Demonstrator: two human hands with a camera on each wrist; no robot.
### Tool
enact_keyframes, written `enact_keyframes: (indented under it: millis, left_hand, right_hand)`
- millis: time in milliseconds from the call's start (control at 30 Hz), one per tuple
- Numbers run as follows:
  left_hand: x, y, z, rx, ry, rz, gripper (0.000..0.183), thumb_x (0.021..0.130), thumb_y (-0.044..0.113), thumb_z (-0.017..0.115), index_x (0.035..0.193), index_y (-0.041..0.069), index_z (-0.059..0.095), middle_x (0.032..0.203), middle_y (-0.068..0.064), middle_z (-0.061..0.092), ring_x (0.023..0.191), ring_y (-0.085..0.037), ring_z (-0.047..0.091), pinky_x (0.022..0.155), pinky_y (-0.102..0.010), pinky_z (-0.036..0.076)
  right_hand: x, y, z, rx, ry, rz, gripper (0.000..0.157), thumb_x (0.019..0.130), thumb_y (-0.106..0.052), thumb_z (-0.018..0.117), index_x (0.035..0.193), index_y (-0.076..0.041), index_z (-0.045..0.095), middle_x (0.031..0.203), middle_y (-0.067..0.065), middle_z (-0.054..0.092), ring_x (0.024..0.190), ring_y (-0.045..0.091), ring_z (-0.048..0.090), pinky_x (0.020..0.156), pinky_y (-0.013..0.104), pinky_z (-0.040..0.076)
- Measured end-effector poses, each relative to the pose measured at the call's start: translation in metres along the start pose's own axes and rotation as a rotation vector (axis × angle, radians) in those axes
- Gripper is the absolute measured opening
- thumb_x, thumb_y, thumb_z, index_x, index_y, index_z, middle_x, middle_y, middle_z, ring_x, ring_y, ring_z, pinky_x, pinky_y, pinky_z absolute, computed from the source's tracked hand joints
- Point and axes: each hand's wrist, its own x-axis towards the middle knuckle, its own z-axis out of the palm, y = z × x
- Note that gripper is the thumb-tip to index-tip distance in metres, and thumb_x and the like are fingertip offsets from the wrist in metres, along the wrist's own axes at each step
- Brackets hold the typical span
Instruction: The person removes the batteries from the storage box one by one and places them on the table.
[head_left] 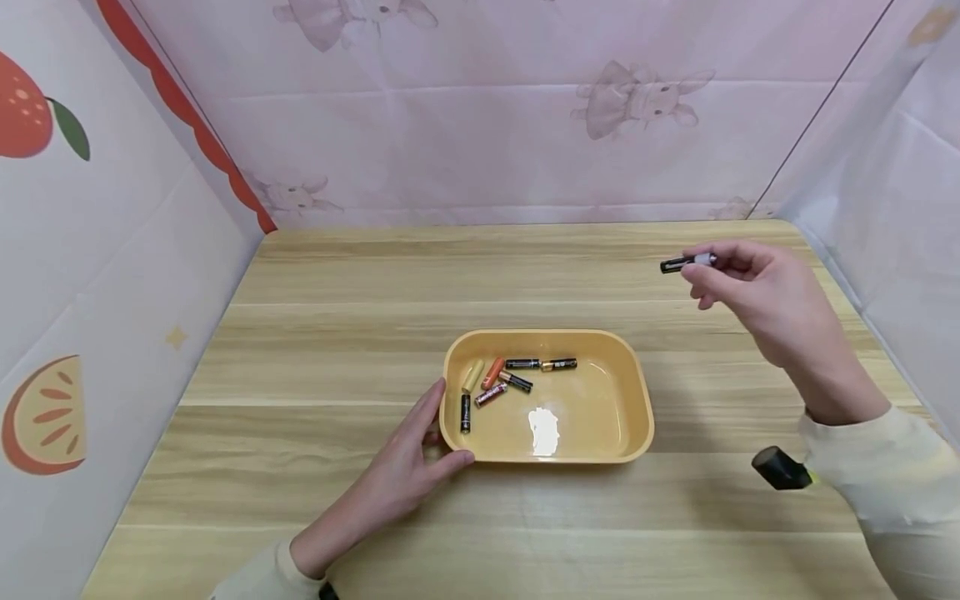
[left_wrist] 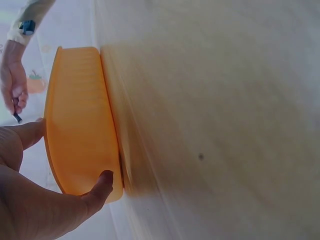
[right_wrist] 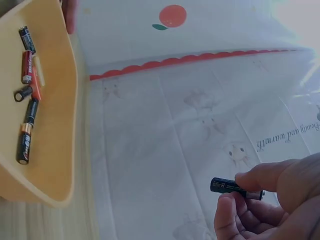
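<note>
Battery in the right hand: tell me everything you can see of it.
The battery is a slim cylinder, mostly black with pale print too small to read, its nub end grey and metal-looking. The right hand pinches it toward the nub end, hiding part of it. It is roughly level, black end left in the head view, above the table, beyond and right of the tub, touching neither.

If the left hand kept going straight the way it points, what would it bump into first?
The tray, at its near left corner. The left hand already seems to touch it there, so it would probably push the tray right away.
</note>
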Motion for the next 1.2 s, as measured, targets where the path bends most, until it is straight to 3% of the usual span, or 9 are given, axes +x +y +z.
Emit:
enact_keyframes:
  millis: [200,333,500,733,1000,1200]
  left_hand:
    - [0.0,0.0,-0.001,-0.006,-0.001,0.002,0.101,0.089,0.02,0.084,0.166,0.009,0.018,0.167,-0.015,0.026,0.118,-0.025,0.062,0.109,-0.044,0.047]
    - [-0.001,0.0,-0.001,0.001,0.001,0.003,0.102,0.088,0.019,0.084,0.165,0.008,0.019,0.168,-0.015,0.025,0.12,-0.026,0.06,0.112,-0.046,0.044]
    - [-0.002,0.0,-0.001,0.009,0.002,0.005,0.102,0.088,0.02,0.084,0.165,0.007,0.019,0.168,-0.015,0.025,0.123,-0.027,0.058,0.115,-0.048,0.041]
    - [-0.002,0.0,-0.001,-0.001,0.003,0.01,0.101,0.089,0.02,0.084,0.165,0.008,0.019,0.167,-0.015,0.027,0.118,-0.025,0.061,0.109,-0.045,0.047]
    - [-0.001,0.0,-0.001,-0.009,-0.001,0.016,0.101,0.089,0.02,0.084,0.165,0.007,0.019,0.167,-0.015,0.027,0.119,-0.025,0.062,0.109,-0.044,0.047]
    - [-0.001,0.0,-0.001,-0.016,-0.001,0.018,0.101,0.089,0.02,0.083,0.165,0.007,0.018,0.168,-0.015,0.026,0.121,-0.026,0.06,0.11,-0.044,0.046]
  right_hand:
    - [0.004,0.001,-0.016,0.262,0.014,-0.095,0.012,0.092,0.012,0.069,0.101,0.006,0.075,0.087,0.006,0.074,0.069,0.015,0.065,0.064,0.02,0.057]
    - [0.005,0.001,-0.027,0.261,0.039,-0.093,0.008,0.093,0.009,0.07,0.101,0.009,0.073,0.093,0.008,0.077,0.079,0.016,0.071,0.068,0.021,0.059]
    - [0.005,0.004,-0.039,0.227,0.015,-0.053,0.017,0.096,0.003,0.07,0.109,0.013,0.071,0.105,0.012,0.077,0.092,0.018,0.075,0.077,0.025,0.061]
    - [0.011,0.021,-0.042,0.323,-0.031,-0.077,0.012,0.097,0.008,0.065,0.106,0.016,0.065,0.105,0.016,0.075,0.09,0.023,0.076,0.081,0.031,0.061]
    - [0.018,0.045,-0.038,0.241,-0.012,-0.014,0.013,0.099,0.007,0.061,0.105,0.0,0.07,0.097,0.007,0.072,0.085,0.016,0.074,0.073,0.026,0.062]
    - [0.021,0.062,-0.035,0.122,-0.01,0.07,0.007,0.099,0.002,0.065,0.101,-0.004,0.069,0.095,0.001,0.069,0.079,0.012,0.07,0.07,0.024,0.062]
